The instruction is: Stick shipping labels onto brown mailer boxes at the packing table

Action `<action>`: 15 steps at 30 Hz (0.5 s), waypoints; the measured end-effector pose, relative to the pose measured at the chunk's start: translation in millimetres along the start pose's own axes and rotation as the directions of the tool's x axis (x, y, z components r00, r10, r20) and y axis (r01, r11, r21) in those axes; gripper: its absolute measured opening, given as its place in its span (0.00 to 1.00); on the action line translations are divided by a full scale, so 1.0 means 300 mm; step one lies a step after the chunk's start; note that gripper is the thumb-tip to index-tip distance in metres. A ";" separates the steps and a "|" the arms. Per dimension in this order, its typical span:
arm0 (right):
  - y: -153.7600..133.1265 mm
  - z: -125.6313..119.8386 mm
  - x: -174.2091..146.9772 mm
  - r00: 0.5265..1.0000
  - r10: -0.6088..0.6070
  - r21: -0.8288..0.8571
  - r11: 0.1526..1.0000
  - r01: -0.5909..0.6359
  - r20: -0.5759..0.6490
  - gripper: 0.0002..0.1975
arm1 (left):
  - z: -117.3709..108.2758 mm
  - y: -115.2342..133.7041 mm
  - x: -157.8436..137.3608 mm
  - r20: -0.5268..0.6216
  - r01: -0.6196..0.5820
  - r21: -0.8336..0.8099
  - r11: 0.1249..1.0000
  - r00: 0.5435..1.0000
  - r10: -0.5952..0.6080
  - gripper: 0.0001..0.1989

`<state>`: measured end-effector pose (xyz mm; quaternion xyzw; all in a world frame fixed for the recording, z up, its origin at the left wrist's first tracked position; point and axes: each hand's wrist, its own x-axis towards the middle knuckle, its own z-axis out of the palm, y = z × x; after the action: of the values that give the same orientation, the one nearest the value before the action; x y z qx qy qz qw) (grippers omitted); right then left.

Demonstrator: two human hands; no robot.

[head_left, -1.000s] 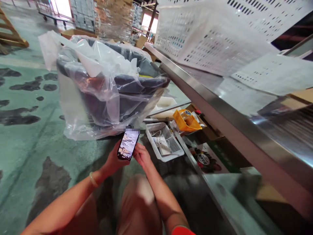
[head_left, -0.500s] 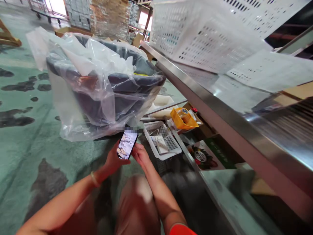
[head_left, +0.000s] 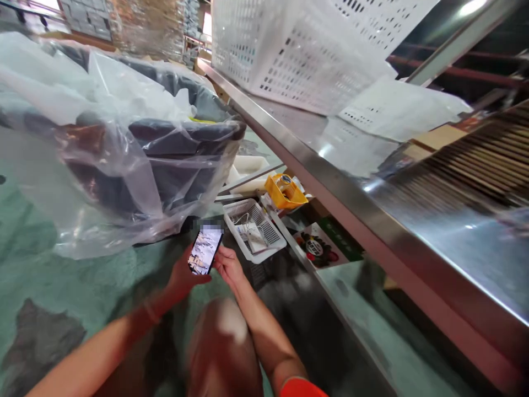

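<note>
A phone (head_left: 205, 249) slanted far-right is clasped by the left hand (head_left: 182, 274), its right long edge flanked by the right hand (head_left: 230, 266) (pinch cannot be told).

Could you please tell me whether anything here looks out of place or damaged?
The floor at lower left has an irregular dark patch, perhaps wear or a stain, unlike the green around it.
</note>
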<state>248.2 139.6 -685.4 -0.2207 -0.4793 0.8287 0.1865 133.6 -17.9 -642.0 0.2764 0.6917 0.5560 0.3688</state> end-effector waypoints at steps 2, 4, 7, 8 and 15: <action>-0.028 -0.031 -0.011 1.000 0.016 -0.012 1.000 -0.015 0.024 0.24 | 0.006 -0.017 0.023 0.022 0.014 0.016 1.000 1.000 -0.015 0.56; -0.085 -0.080 -0.020 0.997 0.035 -0.052 0.998 -0.032 0.068 0.27 | 0.009 -0.032 0.048 0.053 0.016 0.045 0.999 0.998 -0.019 0.57; -0.199 -0.171 -0.020 0.999 0.031 -0.128 0.991 -0.027 0.028 0.26 | 0.014 -0.040 0.078 0.118 0.033 0.124 0.992 0.992 -0.047 0.57; -0.235 -0.199 -0.016 0.999 0.046 -0.162 0.986 -0.045 -0.001 0.25 | 0.019 -0.041 0.087 0.139 0.037 0.151 0.988 0.989 -0.059 0.57; -0.397 -0.310 -0.039 0.967 0.255 -0.332 0.910 -0.249 -0.025 0.19 | 0.128 -0.049 0.204 0.318 -0.109 0.216 0.970 0.947 0.035 0.61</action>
<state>320.3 255.9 -620.0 -0.3012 -0.5815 0.7550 0.0339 130.3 49.0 -673.1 0.4268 0.6739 0.4345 0.4183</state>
